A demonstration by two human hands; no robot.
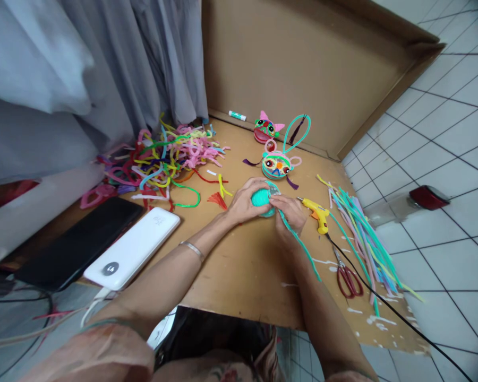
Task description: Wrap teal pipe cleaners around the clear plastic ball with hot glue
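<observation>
Between my hands is a round turquoise coil (260,198) of fuzzy pipe cleaner, over what looks like a clear rim. My left hand (245,201) is closed around its left side. My right hand (290,215) pinches a turquoise pipe cleaner (302,245) at the coil's right edge, and its loose end trails down over my right forearm. Just beyond the coil stands a decorated round animal face (276,164) with pink loop ears and purple tassels. The underside of the coil is hidden by my fingers.
A yellow glue gun (316,212) with a black cord, red-handled scissors (347,278) and straight pipe cleaners (368,239) lie right. A tangled pipe cleaner pile (171,159), white power bank (133,249) and black slab (79,241) are left. A second animal face (266,128) stands behind.
</observation>
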